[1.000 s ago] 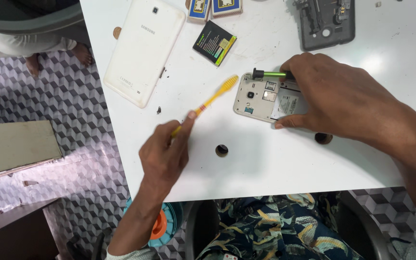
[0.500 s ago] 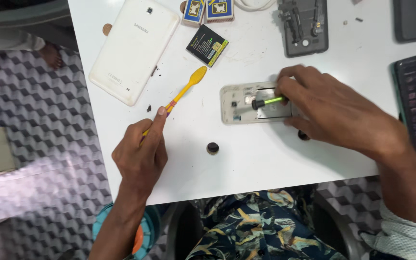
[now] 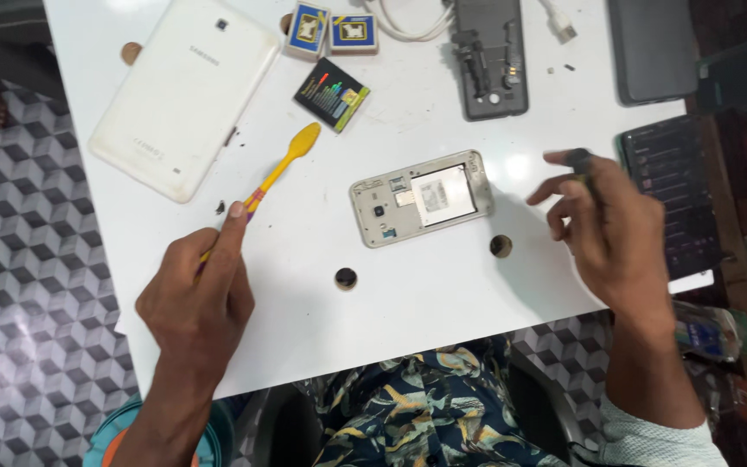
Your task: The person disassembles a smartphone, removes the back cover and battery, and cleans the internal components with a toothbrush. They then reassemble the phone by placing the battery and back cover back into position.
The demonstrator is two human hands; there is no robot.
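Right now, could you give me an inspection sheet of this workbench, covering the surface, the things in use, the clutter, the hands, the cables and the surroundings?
Surface: white table, with two round holes and dark specks.
Job's things: opened phone, back cover off, lying flat; yellow toothbrush.
Clutter: white tablet face down, black battery, two small blue boxes, grey phone frame, dark phones at the right edge.
Hands: left hand holds the toothbrush; right hand raised beside the opened phone, pinching a thin dark tool.
Cables: white cable at the top edge.
Surroundings: patterned floor tiles.
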